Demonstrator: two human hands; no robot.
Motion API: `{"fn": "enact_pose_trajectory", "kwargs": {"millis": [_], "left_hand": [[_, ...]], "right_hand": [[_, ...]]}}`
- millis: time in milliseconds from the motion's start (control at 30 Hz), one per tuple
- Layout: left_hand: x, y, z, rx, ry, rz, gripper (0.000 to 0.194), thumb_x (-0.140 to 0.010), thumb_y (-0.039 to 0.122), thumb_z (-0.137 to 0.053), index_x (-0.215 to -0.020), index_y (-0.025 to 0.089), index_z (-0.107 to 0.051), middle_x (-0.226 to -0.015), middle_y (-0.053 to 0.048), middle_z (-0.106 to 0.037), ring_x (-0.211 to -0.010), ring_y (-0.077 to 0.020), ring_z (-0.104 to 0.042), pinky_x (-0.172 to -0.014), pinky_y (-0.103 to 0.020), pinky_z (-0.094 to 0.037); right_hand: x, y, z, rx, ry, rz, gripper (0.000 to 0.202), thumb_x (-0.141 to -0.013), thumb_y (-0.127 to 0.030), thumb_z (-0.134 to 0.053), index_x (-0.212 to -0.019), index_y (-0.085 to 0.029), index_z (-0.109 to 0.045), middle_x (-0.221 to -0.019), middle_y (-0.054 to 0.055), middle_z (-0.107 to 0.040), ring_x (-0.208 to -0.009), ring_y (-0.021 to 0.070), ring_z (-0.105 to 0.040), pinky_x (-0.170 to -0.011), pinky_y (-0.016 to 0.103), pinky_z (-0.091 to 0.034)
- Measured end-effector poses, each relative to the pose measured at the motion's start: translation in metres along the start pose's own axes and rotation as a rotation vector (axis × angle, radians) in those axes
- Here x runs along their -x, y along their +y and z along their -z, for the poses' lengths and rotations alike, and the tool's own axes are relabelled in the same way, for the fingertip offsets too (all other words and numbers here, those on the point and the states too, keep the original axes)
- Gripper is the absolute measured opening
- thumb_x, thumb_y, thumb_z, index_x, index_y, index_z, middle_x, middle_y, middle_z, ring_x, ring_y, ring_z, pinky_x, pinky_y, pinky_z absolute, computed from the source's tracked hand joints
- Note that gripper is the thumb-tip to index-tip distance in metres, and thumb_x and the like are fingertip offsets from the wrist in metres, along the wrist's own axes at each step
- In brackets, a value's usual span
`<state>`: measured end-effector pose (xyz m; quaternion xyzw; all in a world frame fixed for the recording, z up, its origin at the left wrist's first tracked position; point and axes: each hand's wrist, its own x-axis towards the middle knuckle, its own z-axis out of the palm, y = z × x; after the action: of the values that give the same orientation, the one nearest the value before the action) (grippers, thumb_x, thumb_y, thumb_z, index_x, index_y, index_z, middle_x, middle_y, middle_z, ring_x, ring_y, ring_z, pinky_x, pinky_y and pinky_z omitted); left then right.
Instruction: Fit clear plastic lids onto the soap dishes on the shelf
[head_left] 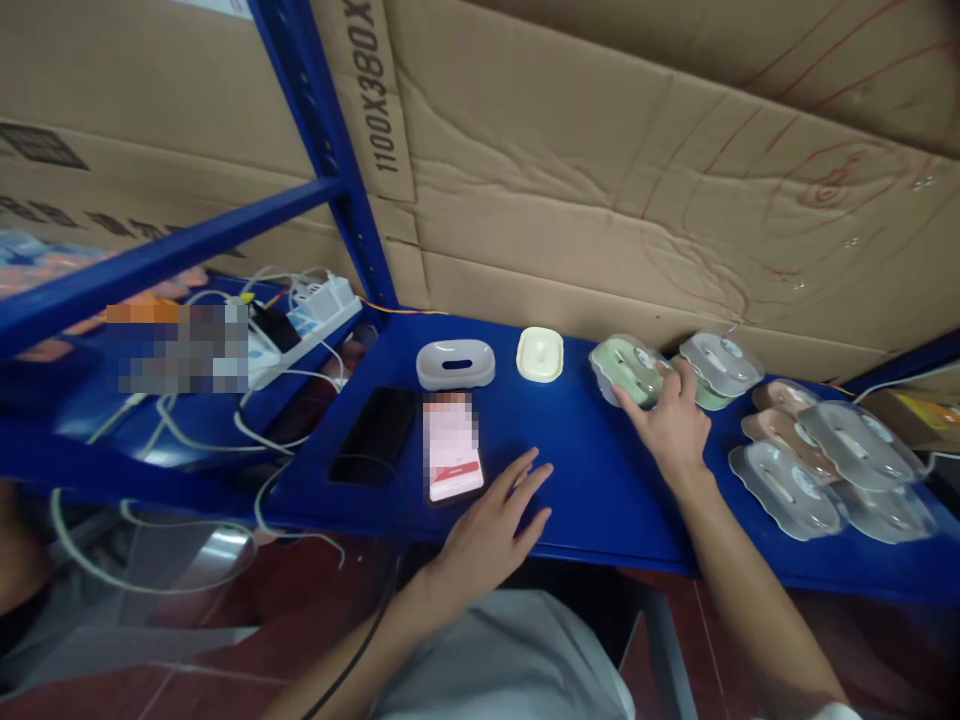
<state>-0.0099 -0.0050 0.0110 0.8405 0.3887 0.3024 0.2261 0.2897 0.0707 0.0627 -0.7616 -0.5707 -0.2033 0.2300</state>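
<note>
Reaching across the blue shelf [585, 470], the right hand [675, 420] lays spread fingers on a green packaged item [626, 368], with similar packs [817, 460] crowding its right. The left hand [491, 530] rests open, empty, just beside a phone [451, 445]; a white case [455, 363] and cream lid [540, 353] lie behind.

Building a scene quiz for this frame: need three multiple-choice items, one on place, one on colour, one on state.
1. Where does the lit phone lie?
A. beside the left hand
B. on the power strip
C. under the cardboard

2. What colour is the packaged item the right hand touches?
A. pink
B. green
C. cream

3. How is the left hand?
A. fisted
B. gripping a cable
C. open, flat on the shelf

Answers: A, the phone lies just left of its fingers; B, the fingertips rest on the green pack; C, fingers spread, holding nothing.
</note>
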Motion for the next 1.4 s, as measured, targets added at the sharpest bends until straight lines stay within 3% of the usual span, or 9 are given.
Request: {"fn": "enact_pose_trajectory", "kwargs": {"millis": [200,367,567,700,800,933,1033,1233,1400], "left_hand": [[0.001,-0.002,-0.003,-0.048,0.039,-0.051,0.042,-0.107,0.027,-0.058,-0.149,0.026,-0.055,-0.163,-0.010,-0.054,-0.144,-0.0250,-0.061,-0.116,-0.040,-0.057],[0.001,0.000,-0.001,0.005,0.099,-0.102,0.035,-0.106,0.024,-0.060,-0.140,0.024,-0.063,-0.156,-0.011,-0.060,-0.138,-0.0246,-0.065,-0.115,-0.040,-0.058],[-0.016,0.006,0.020,0.086,0.397,-0.145,0.027,-0.103,0.014,-0.061,-0.127,0.024,-0.066,-0.133,-0.009,-0.071,-0.121,-0.0193,-0.073,-0.107,-0.037,-0.061],[-0.040,0.000,0.039,-0.093,0.487,-0.135,0.026,-0.104,0.016,-0.061,-0.128,0.024,-0.066,-0.134,-0.010,-0.071,-0.123,-0.0227,-0.070,-0.109,-0.041,-0.058],[-0.061,-0.008,0.053,-0.310,0.438,-0.022,0.028,-0.105,0.018,-0.057,-0.132,0.021,-0.065,-0.134,-0.011,-0.073,-0.126,-0.0283,-0.068,-0.111,-0.046,-0.054],[-0.091,-0.018,0.067,-0.550,0.150,0.227,0.033,-0.106,0.020,-0.054,-0.138,0.019,-0.064,-0.136,-0.013,-0.072,-0.130,-0.0325,-0.065,-0.112,-0.048,-0.048],[-0.108,-0.029,0.069,-0.583,0.063,0.274,0.036,-0.105,0.029,-0.061,-0.139,0.018,-0.064,-0.136,-0.016,-0.072,-0.127,-0.0349,-0.067,-0.111,-0.050,-0.048],[-0.126,-0.042,0.060,-0.600,-0.006,0.267,0.038,-0.105,0.034,-0.059,-0.138,0.015,-0.065,-0.129,-0.022,-0.074,-0.119,-0.0395,-0.070,-0.108,-0.058,-0.046],[-0.118,-0.016,0.038,-0.509,-0.117,0.045,0.039,-0.106,0.034,-0.059,-0.141,0.019,-0.064,-0.141,-0.016,-0.069,-0.131,-0.0350,-0.064,-0.114,-0.054,-0.044]], "right_hand": [[-0.017,-0.008,-0.017,0.178,-0.101,0.004,0.091,-0.095,-0.084,-0.048,-0.149,-0.011,-0.052,-0.154,0.030,-0.052,-0.090,0.0369,-0.074,-0.070,0.048,-0.060],[-0.012,-0.016,-0.005,0.141,-0.031,0.023,0.091,-0.099,-0.075,-0.053,-0.164,-0.012,-0.039,-0.163,0.031,-0.045,-0.120,0.0505,-0.066,-0.092,0.062,-0.056],[-0.001,-0.062,-0.016,-0.070,-0.192,0.567,0.053,-0.112,-0.039,-0.040,-0.157,-0.013,-0.052,-0.165,0.020,-0.049,-0.144,0.0385,-0.052,-0.119,0.055,-0.039],[-0.016,-0.086,-0.043,-0.196,-0.391,0.615,0.048,-0.109,-0.030,-0.048,-0.152,-0.010,-0.056,-0.160,0.021,-0.055,-0.147,0.0368,-0.051,-0.121,0.054,-0.036],[-0.022,-0.085,-0.048,-0.250,-0.458,0.576,0.035,-0.105,-0.027,-0.056,-0.136,-0.013,-0.066,-0.143,0.020,-0.069,-0.133,0.0352,-0.062,-0.111,0.050,-0.045],[0.006,-0.058,-0.021,-0.340,-0.500,0.589,0.016,-0.105,-0.027,-0.058,-0.111,-0.021,-0.071,-0.121,0.011,-0.078,-0.112,0.0281,-0.073,-0.096,0.041,-0.054],[0.049,-0.026,0.007,-0.665,-0.477,0.368,0.018,-0.107,-0.039,-0.057,-0.108,-0.025,-0.068,-0.122,0.008,-0.077,-0.110,0.0256,-0.074,-0.095,0.038,-0.056],[0.109,0.020,0.034,-1.271,-0.380,-0.555,0.042,-0.089,-0.062,-0.078,-0.101,-0.025,-0.063,-0.084,0.004,-0.079,-0.083,0.0243,-0.079,-0.082,0.038,-0.063],[0.123,0.050,0.048,-1.279,-0.487,-0.673,0.055,-0.083,-0.068,-0.080,-0.112,-0.022,-0.068,-0.092,0.010,-0.081,-0.081,0.0271,-0.078,-0.069,0.038,-0.065]]}}
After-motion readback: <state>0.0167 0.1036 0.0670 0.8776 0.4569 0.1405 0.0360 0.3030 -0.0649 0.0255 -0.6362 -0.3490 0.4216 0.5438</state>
